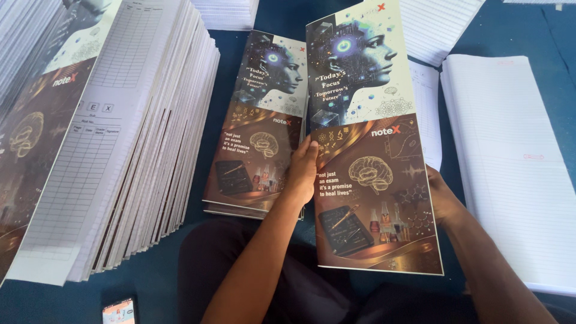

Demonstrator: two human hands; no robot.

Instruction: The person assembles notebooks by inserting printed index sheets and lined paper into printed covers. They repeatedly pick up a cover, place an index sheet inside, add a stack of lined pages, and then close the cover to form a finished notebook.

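Head view: blue surface [252,18] carries everything; you sit over it. Largest, a slanted stack of ruled booklets [150,150] leans across the left side, a printed form sheet [90,138] showing on top. At right lies a pile of lined white sheets [510,168], with more ruled sheets [438,30] above it. Centre-right, you hold up a tall printed cover sheet [372,150], dark and cream with a profile head above and a brain drawing below. Your left hand [303,171] pinches its left edge, thumb in front; your right hand [441,195] clasps the right edge from behind, fingers hidden. Just left, a low pile of matching covers [258,120] lies flat. Smallest: a phone [118,311] at the bottom edge.
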